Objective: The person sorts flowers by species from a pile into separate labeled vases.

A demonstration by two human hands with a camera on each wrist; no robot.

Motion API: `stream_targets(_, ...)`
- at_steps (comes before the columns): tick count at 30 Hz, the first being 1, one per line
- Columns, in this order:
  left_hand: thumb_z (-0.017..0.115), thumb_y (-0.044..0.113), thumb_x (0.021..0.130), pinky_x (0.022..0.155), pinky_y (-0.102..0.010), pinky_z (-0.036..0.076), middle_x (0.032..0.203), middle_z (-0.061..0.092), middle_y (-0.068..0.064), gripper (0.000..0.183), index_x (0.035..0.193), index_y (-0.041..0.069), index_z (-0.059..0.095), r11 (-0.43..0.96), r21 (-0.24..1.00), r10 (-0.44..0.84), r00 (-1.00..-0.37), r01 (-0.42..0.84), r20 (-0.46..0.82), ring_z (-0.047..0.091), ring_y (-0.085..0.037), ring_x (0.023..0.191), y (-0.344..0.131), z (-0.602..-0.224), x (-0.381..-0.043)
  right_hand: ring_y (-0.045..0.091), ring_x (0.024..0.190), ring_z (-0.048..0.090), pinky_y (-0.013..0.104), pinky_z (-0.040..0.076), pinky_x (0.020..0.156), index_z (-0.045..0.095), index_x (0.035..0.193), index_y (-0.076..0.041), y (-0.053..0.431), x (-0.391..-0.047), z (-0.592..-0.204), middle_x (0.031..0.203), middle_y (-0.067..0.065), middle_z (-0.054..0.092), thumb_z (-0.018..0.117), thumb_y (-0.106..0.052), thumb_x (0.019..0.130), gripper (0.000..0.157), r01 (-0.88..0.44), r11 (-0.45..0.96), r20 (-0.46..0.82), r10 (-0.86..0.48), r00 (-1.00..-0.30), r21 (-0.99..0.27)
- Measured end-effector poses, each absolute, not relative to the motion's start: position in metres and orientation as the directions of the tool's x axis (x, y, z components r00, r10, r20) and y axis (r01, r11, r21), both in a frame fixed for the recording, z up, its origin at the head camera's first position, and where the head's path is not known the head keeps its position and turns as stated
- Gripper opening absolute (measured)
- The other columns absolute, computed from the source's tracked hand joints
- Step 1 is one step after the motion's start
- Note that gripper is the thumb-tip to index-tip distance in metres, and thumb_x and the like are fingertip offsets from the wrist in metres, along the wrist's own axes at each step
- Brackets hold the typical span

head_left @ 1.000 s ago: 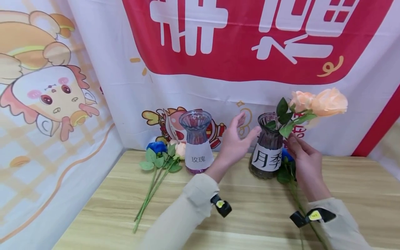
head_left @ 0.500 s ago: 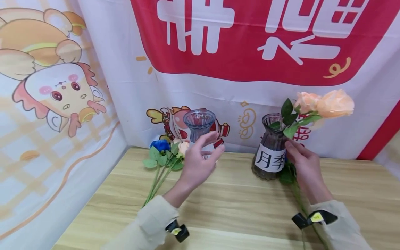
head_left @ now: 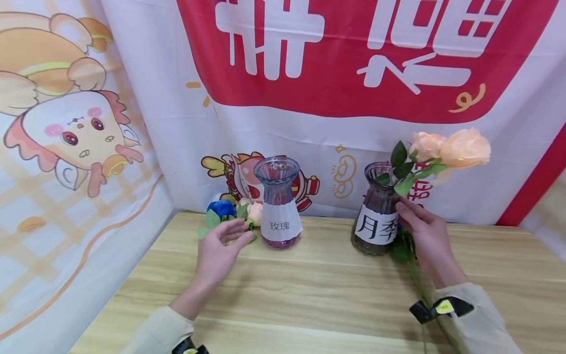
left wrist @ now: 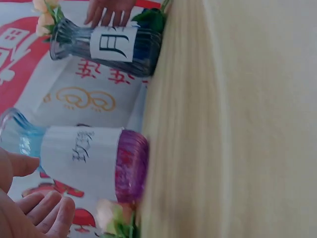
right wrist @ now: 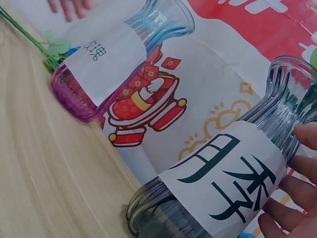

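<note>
My left hand (head_left: 221, 253) hovers with loosely spread fingers over the loose flowers on the left, holding nothing I can see. Those are a blue rose (head_left: 221, 208) and pale peach roses (head_left: 254, 213), their stems mostly hidden by the hand. Beside them stands a clear vase with a purple base (head_left: 278, 196), labelled 玫瑰. On the right is a dark grey glass vase (head_left: 376, 206), labelled 月季, with peach roses (head_left: 462, 147) leaning out to the right. My right hand (head_left: 429, 238) rests its relaxed fingertips against that vase's right side.
More green stems and leaves (head_left: 404, 250) lie on the wooden table (head_left: 318, 295) under and behind my right hand. A printed white and red cloth (head_left: 318, 132) hangs directly behind the vases, and another patterned cloth (head_left: 88, 236) covers the left side.
My left hand has moved left, from between the two vases past the purple-based vase to above the loose flowers. My right hand has shifted slightly against the dark vase.
</note>
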State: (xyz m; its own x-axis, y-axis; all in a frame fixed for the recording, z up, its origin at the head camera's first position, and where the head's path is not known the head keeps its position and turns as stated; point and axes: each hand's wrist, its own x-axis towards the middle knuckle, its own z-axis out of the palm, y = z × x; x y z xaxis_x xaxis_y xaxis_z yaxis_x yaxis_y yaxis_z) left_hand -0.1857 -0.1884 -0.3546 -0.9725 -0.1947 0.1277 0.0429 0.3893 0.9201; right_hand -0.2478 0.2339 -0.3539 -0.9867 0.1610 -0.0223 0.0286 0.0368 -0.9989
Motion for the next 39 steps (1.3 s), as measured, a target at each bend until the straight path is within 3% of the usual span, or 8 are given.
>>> stream_targets(10,0.078,0.03,0.097,0.111,-0.048,0.055,0.141,0.071,-0.009,0.052,0.144,0.014,0.063,0.474,0.877,-0.228,-0.973,-0.075,0.04,0.069,-0.029,0.128,-0.215,-0.378,-0.175,0.018,0.155,0.042,0.043,0.031,0.131,0.041,0.163,-0.02,0.233,-0.248,-0.357,0.174,0.001,0.034,0.067,-0.057,0.099,0.079,0.023,0.053,-0.016,0.139,-0.99,-0.998)
stream_targets(20,0.079,0.021,0.096,0.107,-0.05,0.056,0.135,0.074,-0.015,0.048,0.141,0.009,0.066,0.567,0.822,-0.275,-0.953,-0.052,0.129,0.074,-0.031,0.118,-0.234,-0.379,-0.181,0.022,0.159,0.036,0.047,0.029,0.132,0.039,0.164,-0.021,0.232,-0.25,-0.355,0.176,0.002,0.031,0.065,-0.055,0.101,0.076,0.034,0.06,-0.025,0.135,-0.991,-0.998)
stream_targets(29,0.082,0.015,0.092,0.089,-0.037,0.064,0.124,0.078,-0.015,0.043,0.132,0.005,0.071,0.606,0.79,-0.226,-0.972,-0.088,0.065,0.077,-0.028,0.107,-0.246,-0.392,-0.191,0.022,0.159,0.036,0.045,0.031,0.131,0.039,0.164,-0.02,0.234,-0.248,-0.354,0.176,0.002,0.029,0.065,-0.055,0.101,0.076,0.028,0.079,-0.018,0.132,-0.991,-0.996)
stream_targets(39,0.086,0.01,0.085,0.104,-0.056,0.056,0.114,0.081,-0.015,0.04,0.123,0.003,0.076,0.706,0.704,-0.137,-0.99,-0.072,0.036,0.078,-0.033,0.106,-0.247,-0.392,-0.203,0.02,0.158,0.037,0.046,0.03,0.131,0.04,0.163,-0.019,0.235,-0.247,-0.353,0.176,0.001,0.03,0.066,-0.053,0.101,0.076,0.017,0.062,-0.009,0.123,-0.992,-0.998)
